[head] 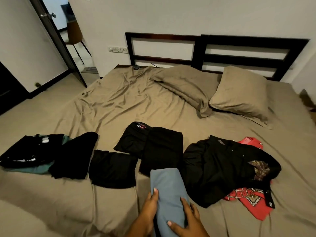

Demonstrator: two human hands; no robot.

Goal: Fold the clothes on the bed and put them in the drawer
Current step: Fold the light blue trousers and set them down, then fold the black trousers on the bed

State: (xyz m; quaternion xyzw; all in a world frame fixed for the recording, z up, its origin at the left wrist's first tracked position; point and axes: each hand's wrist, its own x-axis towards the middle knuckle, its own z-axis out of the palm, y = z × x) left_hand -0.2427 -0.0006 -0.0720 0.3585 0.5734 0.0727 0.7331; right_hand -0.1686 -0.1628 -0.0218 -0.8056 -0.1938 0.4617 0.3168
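**Friend:** Where is the blue cloth (pixel 168 185)?

**Me:** It is folded, right in front of me, at the near edge of the bed (pixel 119 103). It sits between my two grips. Its far end lies over a folded black cloth (pixel 162 151).

**Friend:** What is your left grip (pixel 149 209) doing?

**Me:** It holds the left edge of the blue cloth. One finger is curled over the top.

**Friend:** And your right grip (pixel 189 219)?

**Me:** It lies flat on the right side of the blue cloth. My thumb and fingers are spread out on top, not squeezing.

**Friend:** What is beside it?

**Me:** A messy black pile (pixel 222 165) is just to the right, with a red cloth (pixel 251 200) under it. More folded black clothes (pixel 112 168) lie to the left.
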